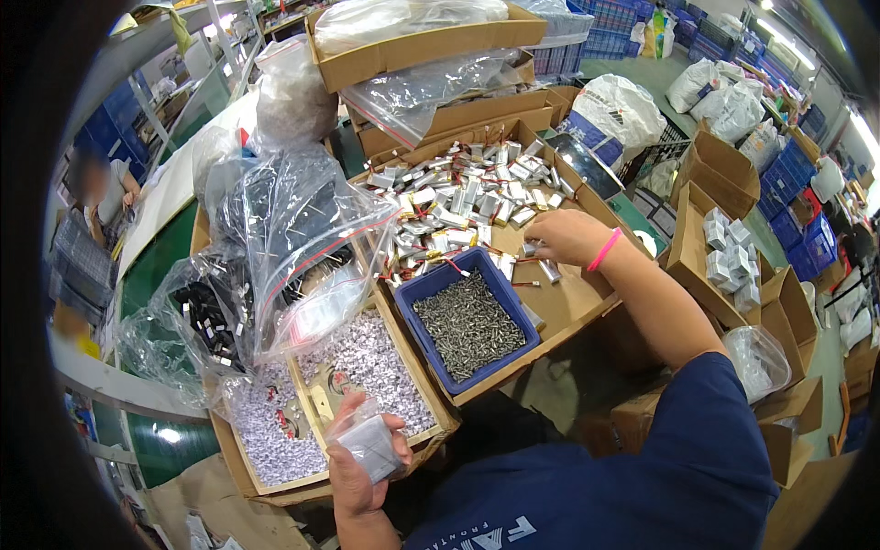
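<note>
Blue crates and white sacks stand behind a cardboard tray of silver cells, while pale lettering runs across the worker's navy shirt. Near small white parts, the left hand grips a clear packet with something grey inside. Over the tray, the right hand curls narrowly at the cells; whether it pinches one cannot be told.

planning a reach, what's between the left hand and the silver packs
The head view shows white pieces, then the blue bin, lying between the left hand and the silver packs.
</note>
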